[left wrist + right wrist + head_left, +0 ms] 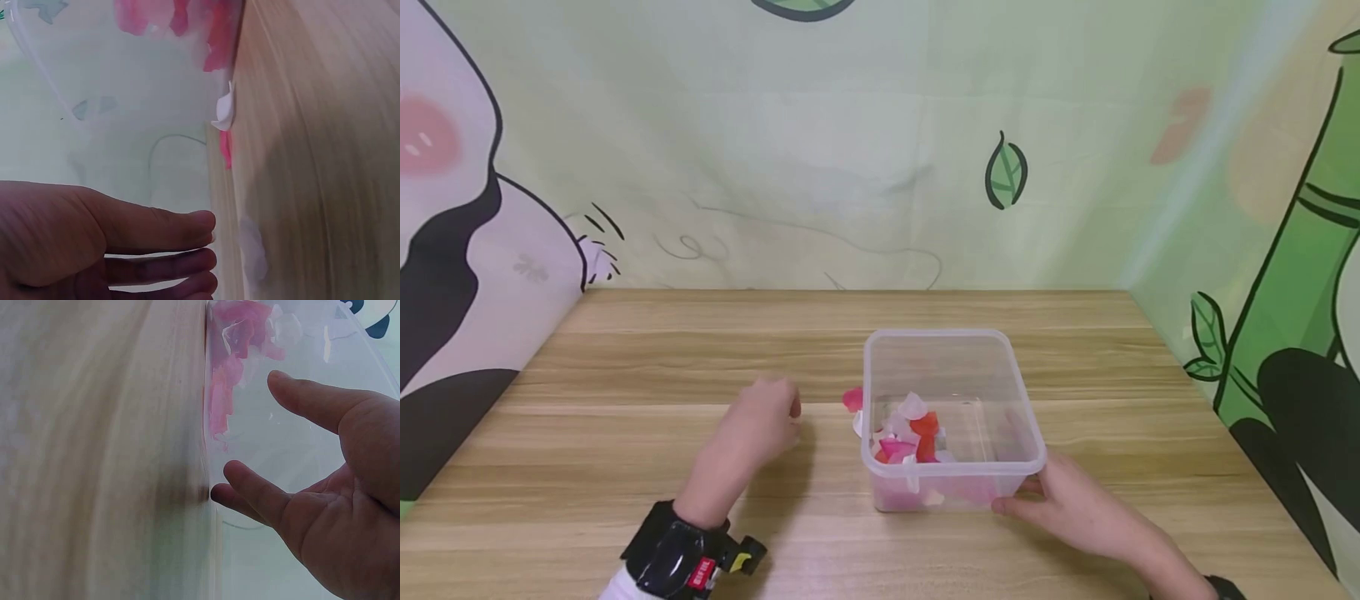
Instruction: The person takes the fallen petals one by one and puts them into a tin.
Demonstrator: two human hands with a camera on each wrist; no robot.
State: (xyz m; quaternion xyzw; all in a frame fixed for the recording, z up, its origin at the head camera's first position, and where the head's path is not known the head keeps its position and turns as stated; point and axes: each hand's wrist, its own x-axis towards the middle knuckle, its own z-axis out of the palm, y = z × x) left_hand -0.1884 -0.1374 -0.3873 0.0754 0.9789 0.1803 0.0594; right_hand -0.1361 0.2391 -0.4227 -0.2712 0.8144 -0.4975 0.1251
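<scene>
A clear plastic box (951,473) stands on the wooden table, with pink, white and red-orange petals (897,450) heaped toward its left side. My right hand (1067,504) is at the box's near right corner, thumb by the front wall and fingers along the right side, spread and fairly straight in the right wrist view. Left of the box, my left hand (758,423) hovers low over the table. The left wrist view has its thumb close to the other fingertips, right beside a blurred white petal (253,253). The head view hides that petal behind the hand.
Against the box's left side lie a pink petal (852,399) and a white petal (857,424). A printed cloth backdrop (880,167) rises behind the table and along both its sides. My left wrist wears a black strapped device (673,554).
</scene>
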